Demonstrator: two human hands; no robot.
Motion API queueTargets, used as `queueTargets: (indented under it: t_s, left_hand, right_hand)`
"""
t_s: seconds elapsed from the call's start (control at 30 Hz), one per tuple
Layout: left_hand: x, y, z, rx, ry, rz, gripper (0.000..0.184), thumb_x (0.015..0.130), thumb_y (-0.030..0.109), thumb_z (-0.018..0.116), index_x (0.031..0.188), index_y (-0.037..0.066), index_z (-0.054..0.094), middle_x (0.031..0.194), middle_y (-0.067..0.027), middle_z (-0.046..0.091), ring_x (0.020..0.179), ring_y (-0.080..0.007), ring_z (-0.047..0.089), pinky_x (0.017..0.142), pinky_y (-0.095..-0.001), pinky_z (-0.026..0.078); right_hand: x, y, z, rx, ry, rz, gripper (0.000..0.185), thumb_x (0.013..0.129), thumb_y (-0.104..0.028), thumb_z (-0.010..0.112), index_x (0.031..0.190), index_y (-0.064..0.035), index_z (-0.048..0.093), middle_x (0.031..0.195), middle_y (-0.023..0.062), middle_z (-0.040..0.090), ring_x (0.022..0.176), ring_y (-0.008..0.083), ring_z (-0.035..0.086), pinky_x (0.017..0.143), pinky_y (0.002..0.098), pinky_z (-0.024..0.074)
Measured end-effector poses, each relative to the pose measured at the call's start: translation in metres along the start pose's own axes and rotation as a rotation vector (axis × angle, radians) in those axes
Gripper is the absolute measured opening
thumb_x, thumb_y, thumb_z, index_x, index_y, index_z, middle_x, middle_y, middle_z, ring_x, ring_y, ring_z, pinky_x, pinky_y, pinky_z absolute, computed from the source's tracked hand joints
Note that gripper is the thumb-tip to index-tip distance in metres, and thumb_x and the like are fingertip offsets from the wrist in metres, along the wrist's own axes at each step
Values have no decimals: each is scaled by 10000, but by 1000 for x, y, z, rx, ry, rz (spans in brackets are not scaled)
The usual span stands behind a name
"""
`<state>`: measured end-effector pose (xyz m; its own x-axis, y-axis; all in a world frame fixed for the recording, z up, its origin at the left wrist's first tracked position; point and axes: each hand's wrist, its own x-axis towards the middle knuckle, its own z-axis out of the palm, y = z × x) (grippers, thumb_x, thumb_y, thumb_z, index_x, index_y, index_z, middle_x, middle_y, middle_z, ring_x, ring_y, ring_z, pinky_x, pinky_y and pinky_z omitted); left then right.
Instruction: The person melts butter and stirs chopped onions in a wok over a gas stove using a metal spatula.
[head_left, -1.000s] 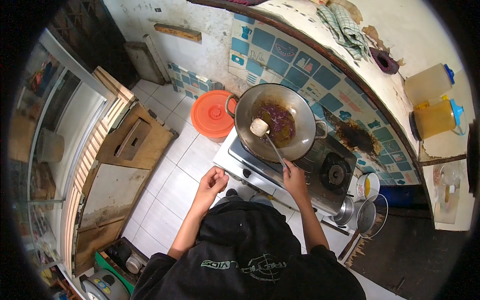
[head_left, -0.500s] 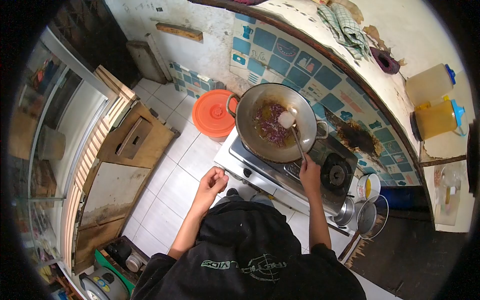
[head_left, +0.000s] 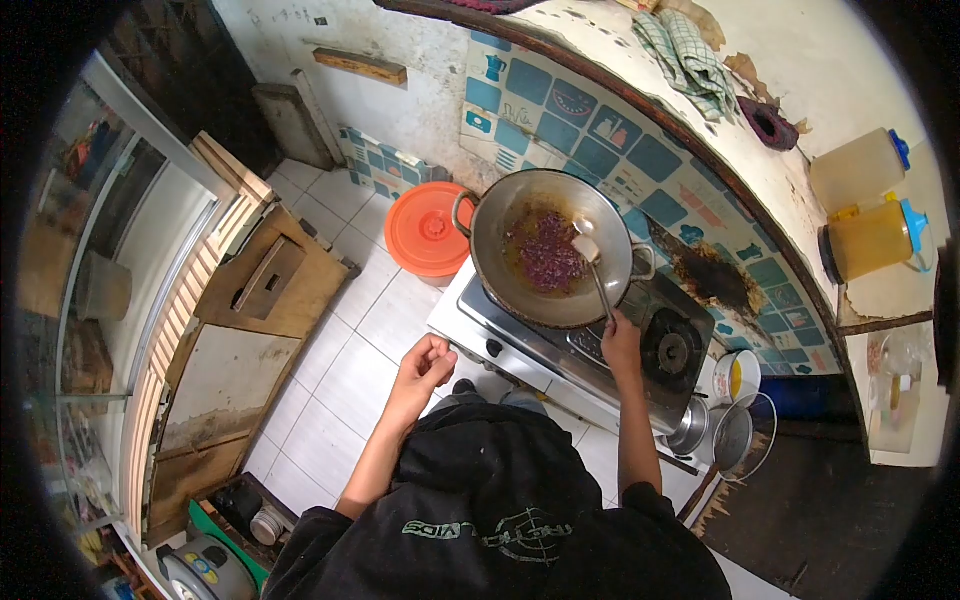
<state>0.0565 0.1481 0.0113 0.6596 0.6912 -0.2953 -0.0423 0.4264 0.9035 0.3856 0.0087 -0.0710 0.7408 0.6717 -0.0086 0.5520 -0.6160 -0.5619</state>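
My right hand (head_left: 622, 340) is closed round the handle of a metal spatula (head_left: 600, 283). The spatula's pale head rests inside the right part of a large two-handled wok (head_left: 497, 268), beside chopped purple-red pieces (head_left: 550, 252) in oil. The wok stands on the left side of a gas stove (head_left: 655, 393). My left hand (head_left: 425, 372) hangs in front of the stove's left corner, fingers curled together; whether anything small is inside them is hidden. It touches neither wok nor stove.
Left of the wok stands an orange-lidded bucket (head_left: 428, 228). A bare burner (head_left: 671, 350) is at the stove's right, with a pot (head_left: 690, 425) and strainer (head_left: 733, 435) beyond. Jugs (head_left: 872, 240) stand on the right ledge. A wooden cabinet (head_left: 240, 340) is at left.
My right hand and the spatula have moved right across the wok. The purple-red pieces now lie gathered near the middle. My left hand stays in place.
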Motion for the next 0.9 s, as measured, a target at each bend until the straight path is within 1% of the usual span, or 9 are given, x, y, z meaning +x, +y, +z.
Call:
queueTargets:
  t_s: [0.1, 0.2, 0.3, 0.4, 0.6, 0.67, 0.73, 0.8, 0.9]
  left_hand:
    - [0, 1, 1, 4, 11, -8, 145, 942, 142, 566, 865, 101, 450, 711, 50, 431, 647, -58, 395, 589, -207, 317]
    - [-1, 3, 3, -1, 16, -10, 150, 942, 142, 568, 860, 98, 450, 705, 53, 423, 642, -55, 387, 586, -206, 311]
    - [-1, 2, 3, 0, 15, -9, 155, 941, 141, 571, 856, 96, 451, 701, 56, 418, 635, -53, 381, 583, -205, 307]
    - [0, 2, 4, 0, 12, -4, 157, 941, 139, 574, 853, 95, 452, 698, 58, 415, 632, -50, 377, 580, -205, 305]
    - [1, 1, 6, -5, 8, 4, 165, 936, 155, 597, 858, 107, 460, 673, 69, 416, 614, -39, 371, 557, -202, 292]
    - [1, 2, 6, -4, 6, 2, 164, 935, 156, 598, 859, 108, 461, 672, 70, 415, 613, -38, 371, 556, -201, 291]
    - [2, 1, 6, -5, 3, -4, 164, 935, 158, 599, 860, 110, 462, 672, 70, 414, 613, -38, 371, 556, -202, 290]
    - [2, 2, 6, -4, 3, -2, 164, 935, 159, 600, 861, 110, 462, 671, 71, 413, 613, -38, 370, 555, -201, 289]
    - [1, 3, 6, -7, 4, -4, 164, 935, 159, 600, 861, 110, 462, 671, 71, 413, 612, -38, 369, 555, -201, 287]
  right_hand:
    - [-1, 19, 20, 7, 49, -145, 290, 912, -98, 529, 1178, -21, 614, 827, 235, 669, 729, 349, 669, 673, 403, 510]
    - [-2, 28, 40, 80, -5, -55, 290, 920, -112, 533, 1190, -39, 610, 735, 172, 665, 596, 244, 653, 574, 360, 496]
    - [-6, 19, 38, 110, -152, 47, 288, 931, -131, 530, 1199, -59, 609, 651, 103, 615, 467, 159, 571, 467, 324, 448]
    - [-10, 10, 38, 212, -201, 96, 287, 942, -147, 525, 1204, -67, 608, 619, 63, 575, 402, 128, 494, 392, 310, 395]
    - [-18, -9, 32, 350, -282, 188, 303, 951, -151, 521, 1233, -63, 589, 590, 21, 531, 401, 96, 447, 365, 277, 363]
    - [-18, -3, 38, 351, -266, 131, 306, 952, -147, 518, 1240, -69, 586, 581, 11, 512, 399, 89, 430, 361, 275, 350]
    - [-19, 0, 40, 365, -278, 136, 308, 953, -143, 514, 1245, -72, 585, 575, 4, 501, 398, 84, 419, 359, 274, 338]
    - [-24, -25, 22, 392, -316, 203, 308, 955, -138, 510, 1246, -73, 585, 574, -1, 497, 397, 82, 413, 357, 275, 328]
    - [-25, -19, 27, 384, -293, 136, 305, 955, -138, 510, 1243, -76, 589, 568, -6, 496, 394, 80, 404, 360, 274, 318]
